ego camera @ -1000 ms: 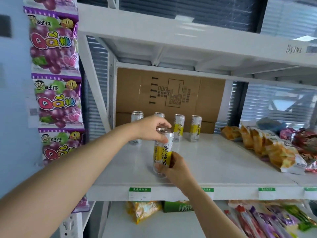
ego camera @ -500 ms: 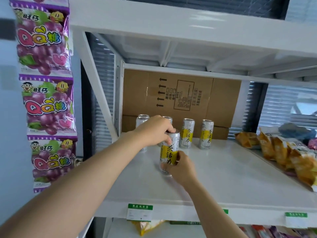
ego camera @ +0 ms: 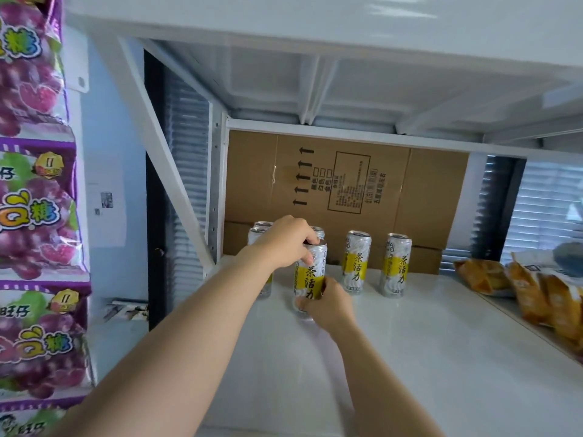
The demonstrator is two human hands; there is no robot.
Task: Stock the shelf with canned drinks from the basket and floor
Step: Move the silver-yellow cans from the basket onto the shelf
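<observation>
hands: left hand (ego camera: pixel 284 244) grips the top, right hand (ego camera: pixel 328 302) wraps the base of a slim white-and-yellow metal can (ego camera: pixel 310 272) | can: upright between the hands, low over the white shelf board (ego camera: pixel 426 342) | beyond the hands: row of matching cans (ego camera: pixel 357 263) | why: probably steadied to line up, label forward

Looking into white metal shelving (ego camera: pixel 441 357) with a diagonal brace (ego camera: pixel 162 152) at its left end. Seeing a pale blue wall (ego camera: pixel 107 121) beyond — small paper notices (ego camera: pixel 106 200) stuck on it. Facing brown cardboard (ego camera: pixel 252 178) at the back of the bay. Catching daylight through slatted blinds (ego camera: pixel 549 209) at the right.
</observation>
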